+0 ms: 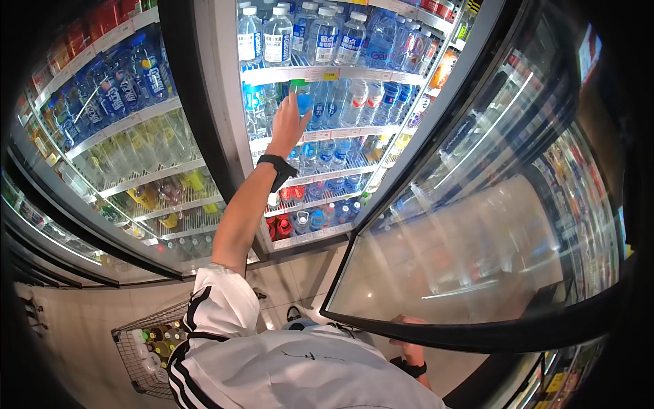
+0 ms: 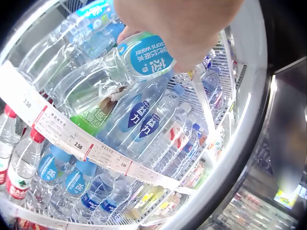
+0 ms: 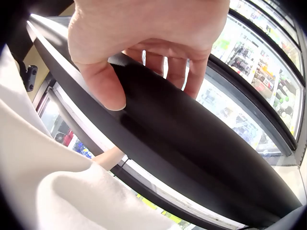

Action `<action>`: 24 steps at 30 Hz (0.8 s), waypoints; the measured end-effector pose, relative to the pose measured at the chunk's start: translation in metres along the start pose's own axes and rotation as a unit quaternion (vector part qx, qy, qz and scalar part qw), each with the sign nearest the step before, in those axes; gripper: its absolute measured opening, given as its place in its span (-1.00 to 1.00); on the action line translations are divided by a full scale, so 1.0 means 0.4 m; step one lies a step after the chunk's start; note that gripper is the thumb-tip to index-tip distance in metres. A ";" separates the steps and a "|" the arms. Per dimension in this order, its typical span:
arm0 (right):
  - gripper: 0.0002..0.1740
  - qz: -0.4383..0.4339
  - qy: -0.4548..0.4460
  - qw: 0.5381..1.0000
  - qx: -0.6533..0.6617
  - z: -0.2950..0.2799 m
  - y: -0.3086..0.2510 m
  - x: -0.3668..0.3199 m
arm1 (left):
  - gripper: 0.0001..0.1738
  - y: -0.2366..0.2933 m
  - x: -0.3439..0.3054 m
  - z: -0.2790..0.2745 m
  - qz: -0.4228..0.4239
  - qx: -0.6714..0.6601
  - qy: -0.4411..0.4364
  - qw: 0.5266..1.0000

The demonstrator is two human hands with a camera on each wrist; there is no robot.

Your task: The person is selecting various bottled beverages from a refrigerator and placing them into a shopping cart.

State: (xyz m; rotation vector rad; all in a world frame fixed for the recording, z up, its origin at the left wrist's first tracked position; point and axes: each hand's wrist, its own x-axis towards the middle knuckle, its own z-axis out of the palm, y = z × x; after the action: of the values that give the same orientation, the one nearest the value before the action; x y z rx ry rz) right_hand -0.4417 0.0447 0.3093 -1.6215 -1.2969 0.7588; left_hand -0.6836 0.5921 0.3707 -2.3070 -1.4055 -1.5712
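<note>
Turquoise label [image 2: 147, 56] and clear plastic body form the bottle [image 2: 103, 74] that the left hand [image 1: 289, 126] grasps inside the cooler [image 1: 223, 88]. In the left wrist view its long axis slants, labelled end at the fingers, upper right, the other end toward the price rail [image 2: 79, 139], lower left; its lettering reads upside down. I cannot tell where its cap is. The right hand [image 3: 148, 38] grips the black door edge [image 3: 168, 129].

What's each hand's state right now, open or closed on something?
Left hand: closed, holding a clear bottle by its blue cap.
Right hand: closed, gripping the black door frame.
</note>
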 end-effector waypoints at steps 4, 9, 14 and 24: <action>-0.65 -0.060 -0.072 0.995 -0.024 0.024 0.019 0.031 | -0.33 0.101 -0.106 -0.166 0.021 -0.104 0.043 0.993; -0.66 -0.071 -0.101 0.990 -0.061 0.118 -0.011 0.052 | -0.41 0.257 -0.249 -0.430 -0.144 -0.445 0.223 0.855; -0.69 -0.122 -0.067 0.989 0.050 0.291 -0.072 0.173 | -0.48 0.272 -0.364 -0.671 -0.292 -0.607 0.082 0.734; -0.73 -0.126 -0.084 0.987 0.051 0.615 -0.205 0.448 | -0.27 0.369 -0.512 -0.854 -0.338 -0.730 0.040 0.592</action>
State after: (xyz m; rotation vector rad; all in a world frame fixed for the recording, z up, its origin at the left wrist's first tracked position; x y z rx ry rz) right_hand -0.6433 0.2868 0.2955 -1.3041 -1.5229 0.8041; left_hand -0.8537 0.2112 0.4510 -1.7332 -0.9499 -4.2146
